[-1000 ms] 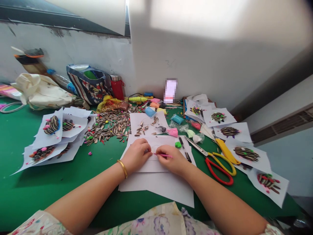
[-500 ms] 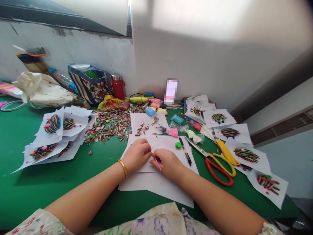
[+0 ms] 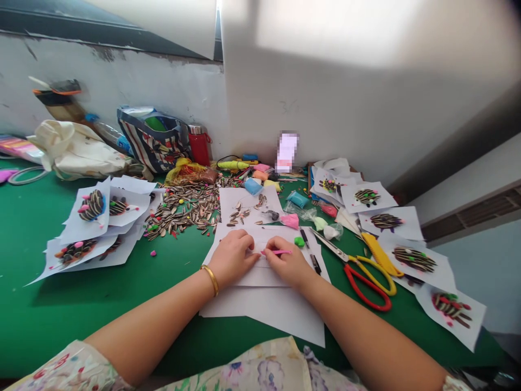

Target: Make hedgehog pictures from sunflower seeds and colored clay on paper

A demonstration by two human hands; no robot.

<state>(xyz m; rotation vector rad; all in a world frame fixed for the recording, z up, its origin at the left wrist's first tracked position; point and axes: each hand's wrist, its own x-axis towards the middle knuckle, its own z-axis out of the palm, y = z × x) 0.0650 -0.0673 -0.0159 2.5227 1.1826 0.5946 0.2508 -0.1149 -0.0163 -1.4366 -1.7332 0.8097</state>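
Note:
My left hand, with a gold bangle at the wrist, rests on a white sheet of paper. Its fingers are bent and its thumb stretches out on the sheet, a little apart from them; nothing shows in its grip. Just to the right, my right hand pinches a slim pink stick-like tool. One end of the tool points left towards my left thumb, low over the paper. What lies at that tip is too small to make out. A green clay lump and a black pen lie beyond my right hand.
Scissors and a yellow cutter knife lie right. Sunflower seeds are heaped back left. Seed-and-clay pictures are stacked left; more pictures lie right. Bagged clay, a red bottle and a striped bag stand behind.
The pink tool has swung from lying sideways to pointing down towards me, then back to sideways. My hands have stayed over the paper, now slightly further apart. The view has shifted a little.

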